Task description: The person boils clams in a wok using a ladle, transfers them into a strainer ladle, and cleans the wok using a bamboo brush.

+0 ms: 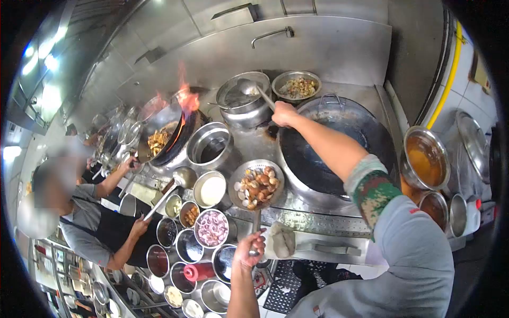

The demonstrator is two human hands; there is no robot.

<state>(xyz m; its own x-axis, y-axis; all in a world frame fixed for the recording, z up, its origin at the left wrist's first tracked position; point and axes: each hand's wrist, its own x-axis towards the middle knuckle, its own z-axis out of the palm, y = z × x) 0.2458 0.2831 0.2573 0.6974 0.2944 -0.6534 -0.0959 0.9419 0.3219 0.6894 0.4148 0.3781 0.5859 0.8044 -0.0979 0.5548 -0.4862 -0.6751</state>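
Note:
My left hand (249, 249) is closed round the handle of a skimmer (256, 220). In its perforated bowl lie brown and pale chunks of food (257, 186), their kind unclear. With my right arm stretched forward, my right hand (284, 114) grips a ladle (247, 86). The ladle's bowl is over a steel pot (248, 117) at the back of the range. A large dark wok (339, 139) sits below my right forearm, with a wet-looking surface inside. Beside the pot stands a metal bowl (274, 85) of diced mixed food.
Left, a co-worker (85, 222) holds a ladle beside a flaming wok (177, 151). Several containers stand between us, including sliced onions (211, 228) and a red bottle (199, 272). A grey cloth (281, 240) lies on the front ledge. Pots of orange liquid (426, 159) stand right.

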